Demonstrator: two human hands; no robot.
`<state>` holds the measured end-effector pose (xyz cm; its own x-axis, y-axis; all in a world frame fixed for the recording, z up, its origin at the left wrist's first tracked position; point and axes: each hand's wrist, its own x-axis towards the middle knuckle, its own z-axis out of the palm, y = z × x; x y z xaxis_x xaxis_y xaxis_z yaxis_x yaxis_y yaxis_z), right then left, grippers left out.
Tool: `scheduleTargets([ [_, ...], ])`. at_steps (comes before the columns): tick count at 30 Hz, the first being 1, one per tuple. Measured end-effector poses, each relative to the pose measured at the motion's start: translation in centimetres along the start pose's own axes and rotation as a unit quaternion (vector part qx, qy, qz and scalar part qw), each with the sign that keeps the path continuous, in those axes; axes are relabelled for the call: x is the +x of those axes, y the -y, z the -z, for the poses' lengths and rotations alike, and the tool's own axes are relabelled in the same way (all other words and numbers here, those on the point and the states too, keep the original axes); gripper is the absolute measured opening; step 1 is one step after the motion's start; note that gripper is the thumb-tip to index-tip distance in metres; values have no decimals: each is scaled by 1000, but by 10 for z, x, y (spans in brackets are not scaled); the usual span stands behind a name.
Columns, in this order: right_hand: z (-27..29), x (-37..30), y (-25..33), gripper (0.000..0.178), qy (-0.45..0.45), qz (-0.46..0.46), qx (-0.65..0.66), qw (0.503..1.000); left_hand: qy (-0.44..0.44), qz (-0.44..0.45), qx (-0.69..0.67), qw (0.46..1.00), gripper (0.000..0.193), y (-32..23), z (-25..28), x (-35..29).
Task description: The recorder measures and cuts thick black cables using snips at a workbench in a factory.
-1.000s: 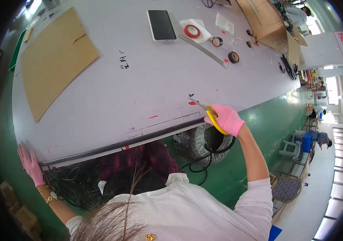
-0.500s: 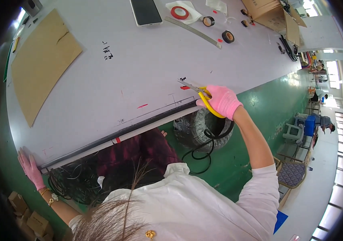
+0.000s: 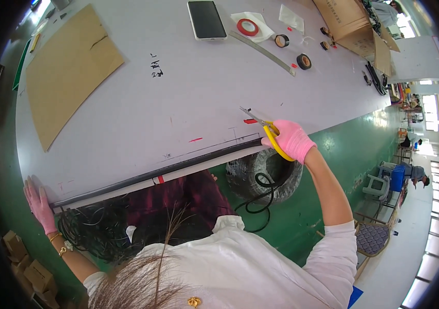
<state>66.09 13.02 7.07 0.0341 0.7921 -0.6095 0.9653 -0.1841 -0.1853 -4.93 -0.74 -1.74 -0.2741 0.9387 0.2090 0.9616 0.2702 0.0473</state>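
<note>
A long black rubber tube or strip (image 3: 170, 170) lies along the near edge of the light grey table (image 3: 127, 118). At its left end my left hand (image 3: 39, 203), in a pink glove, rests flat with the fingers stretched out. My right hand (image 3: 291, 140), also gloved in pink, grips yellow-handled scissors (image 3: 278, 147) at the strip's right end. The blades point up and left over the table, almost together. The thumb lies at the strip's end; whether it pinches the strip I cannot make out. Pen lines and red marks run just beyond the strip.
A phone (image 3: 206, 20), red tape (image 3: 248, 27), black tape (image 3: 304, 62) and a steel ruler (image 3: 263, 52) lie at the back. Brown cardboard (image 3: 73, 72) covers the left. A wrapped coil (image 3: 248, 172) and tangled black tubing (image 3: 93, 229) sit below the table edge. A carton (image 3: 348, 26) stands back right.
The whole view has shifted, so the table and its things appear farther right and mostly lower. Both hands keep their places at the strip's ends, the scissors still in my right hand.
</note>
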Motion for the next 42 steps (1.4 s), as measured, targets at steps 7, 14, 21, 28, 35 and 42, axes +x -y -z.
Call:
scheduleTargets([
  [7, 0, 2, 2, 44, -7, 18, -34, 999, 0, 5, -1, 1000, 55, 1, -4, -1],
  [14, 5, 0, 8, 41, 18, -1, -35, 999, 1, -6, -16, 1000, 54, -1, -3, 1],
  [21, -4, 14, -2, 44, -14, 32, -67, 997, -12, -36, 20, 999, 50, -3, 0, 0],
  [28, -5, 14, -17, 46, -9, 28, -92, 995, 20, -280, -224, 933, 43, -395, 22, -27],
  [35, -2, 9, -3, 30, -9, 49, -81, 996, 192, -261, -259, 910, 23, -554, 36, -39],
  [42, -2, 7, -9, 32, -21, 51, -50, 997, 236, -216, -197, 927, 24, -579, 44, -37],
])
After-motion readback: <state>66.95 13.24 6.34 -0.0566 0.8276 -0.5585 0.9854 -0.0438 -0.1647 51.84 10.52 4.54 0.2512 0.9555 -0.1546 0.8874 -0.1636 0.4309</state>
